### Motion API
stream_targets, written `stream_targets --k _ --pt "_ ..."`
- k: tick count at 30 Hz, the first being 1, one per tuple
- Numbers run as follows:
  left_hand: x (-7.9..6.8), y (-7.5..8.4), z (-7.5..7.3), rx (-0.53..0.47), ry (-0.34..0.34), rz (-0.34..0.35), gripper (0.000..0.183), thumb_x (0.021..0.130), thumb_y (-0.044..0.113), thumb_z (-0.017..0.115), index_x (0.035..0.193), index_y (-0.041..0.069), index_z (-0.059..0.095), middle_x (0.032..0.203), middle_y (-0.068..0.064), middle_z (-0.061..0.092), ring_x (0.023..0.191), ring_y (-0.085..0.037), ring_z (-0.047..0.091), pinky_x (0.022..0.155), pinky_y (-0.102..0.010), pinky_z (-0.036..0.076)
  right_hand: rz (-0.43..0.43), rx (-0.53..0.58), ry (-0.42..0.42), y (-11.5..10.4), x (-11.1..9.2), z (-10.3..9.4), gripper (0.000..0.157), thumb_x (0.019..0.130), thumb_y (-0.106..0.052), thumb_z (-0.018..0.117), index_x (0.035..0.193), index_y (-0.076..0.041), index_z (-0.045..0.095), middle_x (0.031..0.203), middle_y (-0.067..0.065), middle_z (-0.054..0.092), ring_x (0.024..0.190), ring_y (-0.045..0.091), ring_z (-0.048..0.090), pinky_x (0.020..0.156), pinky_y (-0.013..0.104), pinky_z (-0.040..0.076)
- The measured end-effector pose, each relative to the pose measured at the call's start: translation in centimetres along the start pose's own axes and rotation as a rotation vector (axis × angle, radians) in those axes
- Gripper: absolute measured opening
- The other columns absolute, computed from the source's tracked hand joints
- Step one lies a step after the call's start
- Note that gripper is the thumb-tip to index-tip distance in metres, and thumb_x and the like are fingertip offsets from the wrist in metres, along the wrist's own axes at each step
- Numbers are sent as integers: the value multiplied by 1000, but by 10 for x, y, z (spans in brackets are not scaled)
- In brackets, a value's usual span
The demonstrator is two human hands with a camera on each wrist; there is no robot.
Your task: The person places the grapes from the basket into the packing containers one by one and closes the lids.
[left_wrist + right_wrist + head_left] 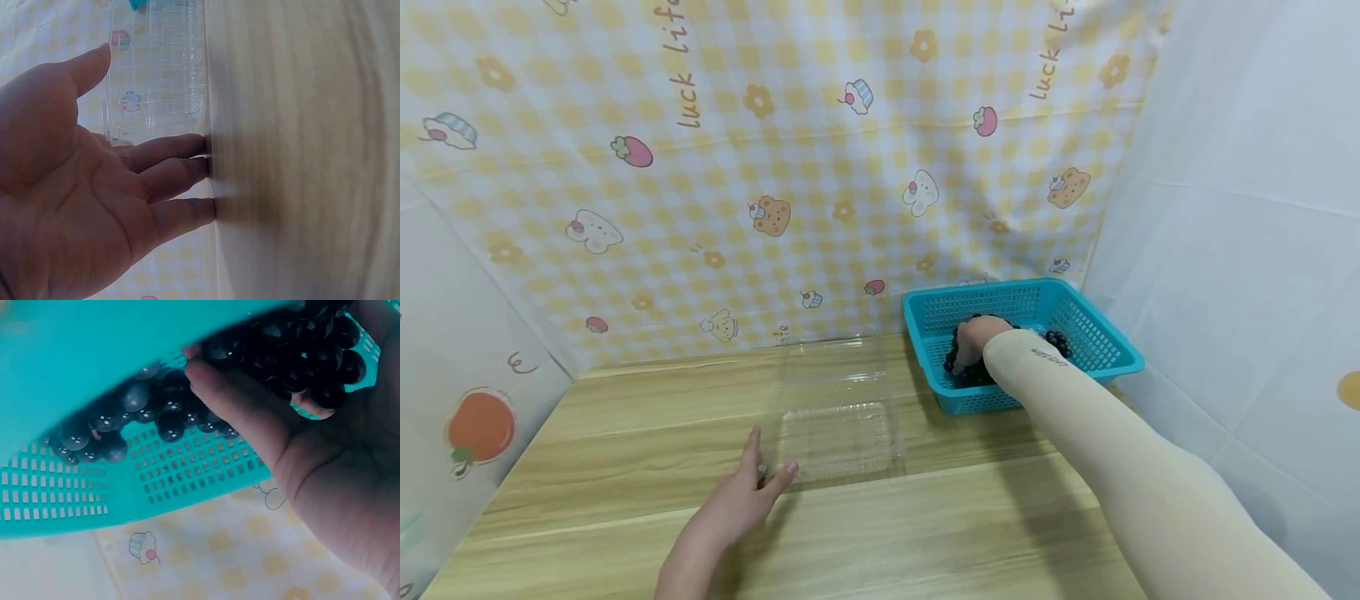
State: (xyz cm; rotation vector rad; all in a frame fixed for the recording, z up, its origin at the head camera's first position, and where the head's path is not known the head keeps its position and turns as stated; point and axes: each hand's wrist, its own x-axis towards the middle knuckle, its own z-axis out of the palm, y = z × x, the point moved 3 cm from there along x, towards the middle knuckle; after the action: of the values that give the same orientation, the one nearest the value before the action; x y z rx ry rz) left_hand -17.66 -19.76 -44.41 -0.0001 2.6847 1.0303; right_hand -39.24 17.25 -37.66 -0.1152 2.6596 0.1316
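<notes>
My right hand [981,335] reaches down into a blue-green plastic basket [951,403] on the right side of the table. In the right wrist view its thumb and fingers are curled round a bunch of black grapes [306,370], part of which the palm hides. More dark grapes [172,409] lie in the basket beside the thumb. A clear plastic clamshell box [838,446] stands with its lid raised at the middle of the table. My left hand [733,504] is at the box's near left corner, thumb and fingers spread, with fingertips [199,209] resting on the tabletop.
The wooden table [625,467] ends at a yellow checked cloth [820,167] hanging behind it. A white curtain [1240,250] hangs close to the basket on the right, and another printed white cloth [475,333] on the left.
</notes>
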Motion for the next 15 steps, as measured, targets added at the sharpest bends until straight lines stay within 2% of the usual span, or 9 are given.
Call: stream_targets --k 3,6,12,15 --pt "-1 0 0 -6 -3 -2 107 107 65 49 169 1 -10 159 -42 39 138 -66 49 113 -80 38 -13 -27 -13 2 -1 1 81 101 -50 70 164 -9 41 169 23 40 146 43 51 115 54 52" --pt "-1 0 0 -4 -1 3 107 107 65 49 169 1 -10 159 -42 39 137 -66 49 113 -80 38 -37 -67 -20 4 -1 1 73 102 -51 67 160 -11 48 168 22 43 143 42 54 111 55 54" --pt "-3 0 1 -7 -1 12 107 107 64 49 169 0 -11 159 -42 39 138 -66 48 113 -81 38 -38 -84 -36 7 -3 0 80 103 -56 63 165 -11 39 172 23 35 151 45 46 111 55 53" --pt "-4 0 1 -7 -2 10 107 107 64 49 168 0 -11 159 -42 38 138 -67 48 113 -81 37 -51 -92 -37 8 -4 2 80 105 -54 61 166 -10 36 171 23 36 151 44 46 110 54 53"
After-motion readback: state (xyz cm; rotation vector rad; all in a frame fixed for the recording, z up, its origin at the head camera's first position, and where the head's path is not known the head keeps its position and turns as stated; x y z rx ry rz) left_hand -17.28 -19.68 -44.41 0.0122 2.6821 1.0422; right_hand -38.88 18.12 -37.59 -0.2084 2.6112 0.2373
